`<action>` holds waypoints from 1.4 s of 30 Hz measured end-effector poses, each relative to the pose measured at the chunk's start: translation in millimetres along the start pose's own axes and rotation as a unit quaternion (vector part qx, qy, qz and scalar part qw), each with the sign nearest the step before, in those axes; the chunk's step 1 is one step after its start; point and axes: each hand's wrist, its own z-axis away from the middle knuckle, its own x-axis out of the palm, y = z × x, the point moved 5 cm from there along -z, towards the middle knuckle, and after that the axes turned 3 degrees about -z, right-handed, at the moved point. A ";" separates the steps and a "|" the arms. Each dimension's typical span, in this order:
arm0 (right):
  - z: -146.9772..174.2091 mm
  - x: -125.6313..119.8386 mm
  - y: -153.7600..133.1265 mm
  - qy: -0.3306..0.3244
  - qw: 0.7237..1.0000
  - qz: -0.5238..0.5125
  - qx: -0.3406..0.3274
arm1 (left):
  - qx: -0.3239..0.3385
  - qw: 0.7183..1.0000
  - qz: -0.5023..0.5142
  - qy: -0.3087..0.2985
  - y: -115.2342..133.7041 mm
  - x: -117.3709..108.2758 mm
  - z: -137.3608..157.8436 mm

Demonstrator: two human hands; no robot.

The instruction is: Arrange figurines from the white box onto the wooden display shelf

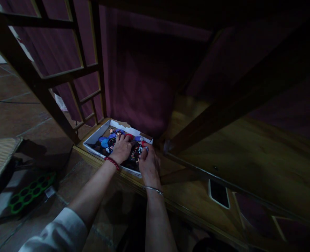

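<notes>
A shallow white cardboard box [96, 135] holds a pile of small colourful toy figures [106, 142], mostly blue, red and black. My left hand [122, 149], with a red bead bracelet at the wrist, reaches in over the near side. Its fingers are spread and rest on the pile near the middle. At the box's right end is my right hand [150, 163], with a silver bangle. Thumb and fingers are brought together around a small figure with red on it, which they partly hide. Dim light blurs the details of the figures.
The box stands on a wooden ledge [91, 154] beside a lattice panel [46, 82] and a purple curtain [141, 94]. To the right lies a white-rimmed phone [219, 193]. A green tray with round holes [30, 194] is on the tiled floor, by a slatted stool [2, 157].
</notes>
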 end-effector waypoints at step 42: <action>-0.2 -3.3 -10.8 0.011 1.000 -0.003 -0.022 | -0.078 0.980 0.174 0.055 -18.5 -11.4 -3.0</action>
